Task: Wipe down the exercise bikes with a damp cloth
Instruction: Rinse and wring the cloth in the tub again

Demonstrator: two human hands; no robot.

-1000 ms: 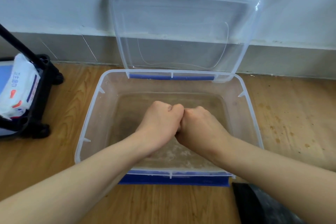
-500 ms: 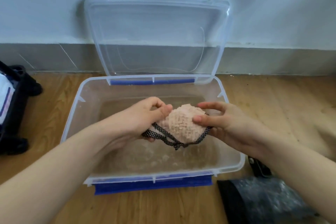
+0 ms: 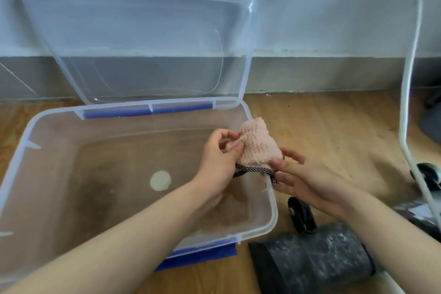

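Note:
A pink knobbly cloth (image 3: 256, 144) with a black-and-white dotted edge is bunched up above the right rim of a clear plastic tub (image 3: 272, 198). My left hand (image 3: 218, 162) pinches its left side with thumb and fingers. My right hand (image 3: 303, 179) holds its lower right corner, fingers partly spread. The tub holds shallow murky water with a pale round patch (image 3: 160, 180) on the surface. No exercise bike is clearly in view.
The tub's clear lid (image 3: 136, 40) leans open against the wall. A white tubular frame (image 3: 408, 102) rises at right, with black castor wheels (image 3: 301, 215) on the wooden floor. A dark grey cylinder (image 3: 317, 258) lies at bottom right.
My fists were pressed together over the water; now both hands have lifted the cloth out and carried it to the tub's right rim. The view has swung right.

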